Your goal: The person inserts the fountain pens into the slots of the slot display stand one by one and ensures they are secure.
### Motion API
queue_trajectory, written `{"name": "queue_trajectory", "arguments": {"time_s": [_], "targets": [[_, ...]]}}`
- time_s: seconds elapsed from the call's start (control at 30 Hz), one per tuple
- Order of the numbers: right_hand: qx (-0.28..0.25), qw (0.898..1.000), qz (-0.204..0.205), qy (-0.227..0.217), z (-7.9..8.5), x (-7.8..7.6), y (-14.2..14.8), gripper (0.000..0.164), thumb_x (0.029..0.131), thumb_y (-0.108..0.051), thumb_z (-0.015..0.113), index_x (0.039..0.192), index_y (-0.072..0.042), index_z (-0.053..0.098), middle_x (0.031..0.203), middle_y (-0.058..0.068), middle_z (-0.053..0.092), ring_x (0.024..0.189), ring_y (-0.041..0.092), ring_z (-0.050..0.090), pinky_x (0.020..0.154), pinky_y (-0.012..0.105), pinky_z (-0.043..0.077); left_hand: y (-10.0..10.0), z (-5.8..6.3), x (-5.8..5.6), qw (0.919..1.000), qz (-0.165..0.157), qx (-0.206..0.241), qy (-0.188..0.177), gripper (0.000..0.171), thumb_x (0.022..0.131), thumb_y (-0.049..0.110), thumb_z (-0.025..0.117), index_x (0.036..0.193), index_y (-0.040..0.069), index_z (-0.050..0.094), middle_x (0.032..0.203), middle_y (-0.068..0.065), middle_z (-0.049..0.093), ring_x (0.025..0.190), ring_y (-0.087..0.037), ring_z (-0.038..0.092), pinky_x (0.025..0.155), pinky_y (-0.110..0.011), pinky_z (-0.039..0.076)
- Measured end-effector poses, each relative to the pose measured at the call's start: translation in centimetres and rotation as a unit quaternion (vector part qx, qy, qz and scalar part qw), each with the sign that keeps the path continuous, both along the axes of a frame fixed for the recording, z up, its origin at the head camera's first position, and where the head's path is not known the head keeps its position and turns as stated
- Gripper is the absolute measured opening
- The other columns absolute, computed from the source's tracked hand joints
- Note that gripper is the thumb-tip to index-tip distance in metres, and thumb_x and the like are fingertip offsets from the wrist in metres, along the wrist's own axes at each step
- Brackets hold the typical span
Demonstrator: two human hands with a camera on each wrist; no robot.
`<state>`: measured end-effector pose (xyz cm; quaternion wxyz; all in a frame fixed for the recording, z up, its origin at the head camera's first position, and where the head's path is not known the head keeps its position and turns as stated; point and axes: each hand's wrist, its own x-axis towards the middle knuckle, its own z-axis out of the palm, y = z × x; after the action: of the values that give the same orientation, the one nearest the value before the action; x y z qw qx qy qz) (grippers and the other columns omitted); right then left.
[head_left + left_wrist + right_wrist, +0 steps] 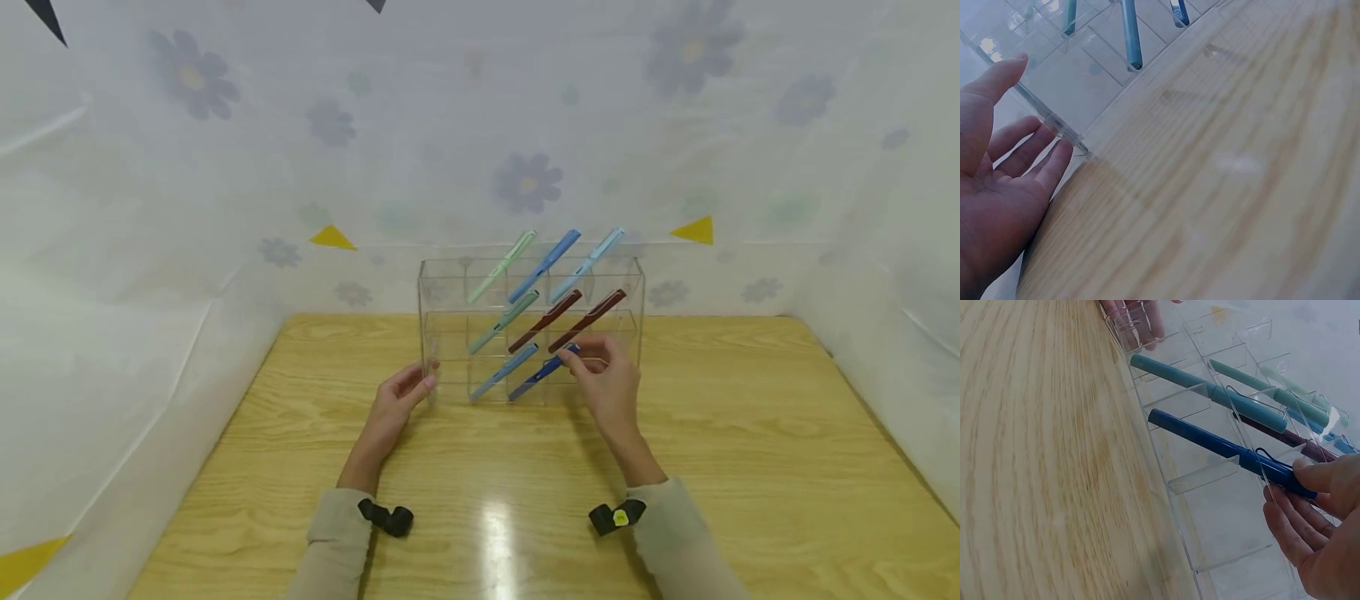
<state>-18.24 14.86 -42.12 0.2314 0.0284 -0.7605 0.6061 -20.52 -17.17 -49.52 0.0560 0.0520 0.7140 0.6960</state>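
Note:
A clear acrylic pen rack (450,383) with tiered compartments stands on the table, pens leaning in its three rows. My right hand (611,387) pinches the clip end of a dark blue pen (1210,439) between thumb and fingers; the pen's lower end sits in the bottom row. Beside it in that row leans a light blue pen (504,372). The middle row has a green pen (504,322) and two dark red pens (545,322). On top are a pale green pen (502,265), a blue pen (544,265) and a light blue one. My left hand (1016,162) touches the rack's left side with its fingers.
The rack stands toward the back of the wood-grain table (300,517). A white flowered sheet (450,125) rises behind it and on both sides. Yellow triangles (696,229) mark the back sheet. A dark strap-mounted camera (388,518) sits on each wrist.

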Motion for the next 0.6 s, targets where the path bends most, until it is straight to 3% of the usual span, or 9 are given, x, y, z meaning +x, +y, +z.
{"name": "queue_trajectory", "arguments": {"time_s": [0.23,0.6], "targets": [[0.022,1.0,-0.007,0.009,-2.4,-1.4,1.2,0.028,0.087,-0.002,0.082,0.109,0.008,0.067,0.105,0.021,0.07,0.084,0.039,0.073,0.067,0.011,0.054,0.3,-0.1,-0.2,0.9999,0.003,-0.001,0.01,0.046,0.103,0.023,0.067,0.145,0.005,0.058,0.146,-0.011,0.059,0.139,-0.023,0.05,0.105,-0.022,0.045],[0.062,0.998,-0.009,-0.019,-1.8,-1.0,2.0,0.025,0.091,-0.015,0.081,0.106,0.0,0.068,0.096,0.014,0.074,0.08,0.029,0.075,0.067,0.014,0.055,0.1,-0.2,0.0,1.0,0.001,-0.001,0.004,0.047,0.102,0.026,0.068,0.145,0.009,0.059,0.146,-0.008,0.059,0.138,-0.019,0.051,0.107,-0.025,0.044]]}}
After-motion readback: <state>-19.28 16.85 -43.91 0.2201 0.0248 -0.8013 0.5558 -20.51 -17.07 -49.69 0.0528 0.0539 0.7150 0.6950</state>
